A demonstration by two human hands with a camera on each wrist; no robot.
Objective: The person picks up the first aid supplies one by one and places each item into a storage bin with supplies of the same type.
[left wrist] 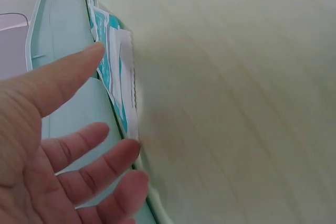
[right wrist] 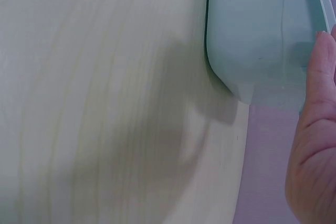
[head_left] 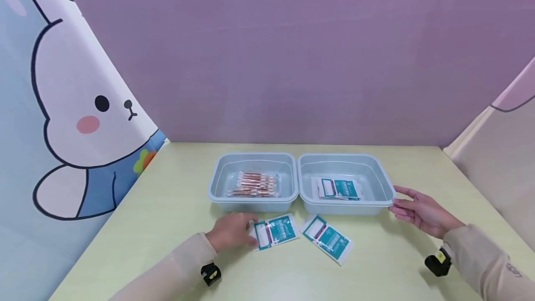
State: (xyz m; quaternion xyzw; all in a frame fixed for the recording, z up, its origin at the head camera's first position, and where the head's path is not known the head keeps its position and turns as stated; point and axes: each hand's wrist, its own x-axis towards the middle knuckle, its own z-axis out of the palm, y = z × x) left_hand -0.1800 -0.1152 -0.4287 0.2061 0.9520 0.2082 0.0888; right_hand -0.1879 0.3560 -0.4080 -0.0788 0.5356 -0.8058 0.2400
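My left hand [head_left: 235, 232] is at the left end of a teal-and-white flat packet [head_left: 279, 230] on the table. In the left wrist view, its thumb [left wrist: 73, 72] and fingers [left wrist: 100, 171] are spread apart, with the packet [left wrist: 118, 72] beyond them. A second such packet [head_left: 330, 240] lies slanted to the right. At the right corner of the right light-blue plastic box [head_left: 338, 209], my right hand [head_left: 422, 212] touches the rim with fairly straight fingers. Several similar packets [head_left: 337, 188] lie inside that box.
A matching light-blue box [head_left: 255, 206] stands directly left of the other one. It holds several clear-wrapped swabs [head_left: 256, 184] with reddish-brown sticks. Behind the pale wooden table [head_left: 175, 199] hangs a purple backdrop [head_left: 292, 59]; a rabbit-print panel [head_left: 83, 82] is at left.
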